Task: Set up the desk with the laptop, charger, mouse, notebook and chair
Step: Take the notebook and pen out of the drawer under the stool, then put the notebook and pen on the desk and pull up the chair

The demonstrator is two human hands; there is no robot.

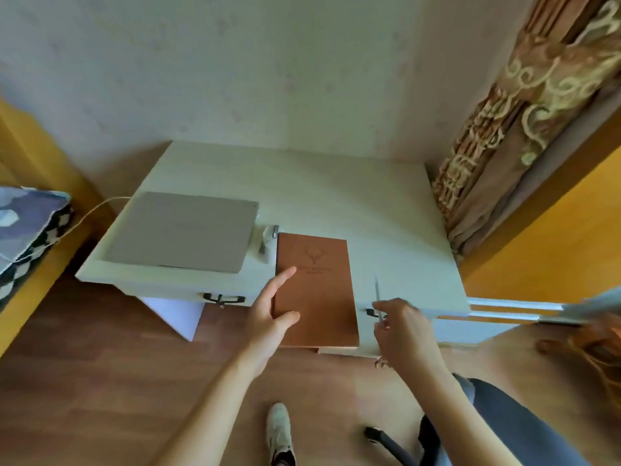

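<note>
The notebook [314, 287] lies on the desk [336, 196], hanging off its near edge. The left grip [272, 314] rests open on its left side. The right grip [400, 326] pinches a pen [377, 294] (thin, blurry). Push the notebook in gently.

Brown notebook [316, 290] overhangs the white desk's [353, 203] front edge — closed grey laptop [183, 232] lies left.

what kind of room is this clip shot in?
Likely a bedroom or home study corner. A small white desk with drawers stands against a wallpapered wall, patterned curtains hang to its right, and bedding on a wooden frame lies at left.
</note>
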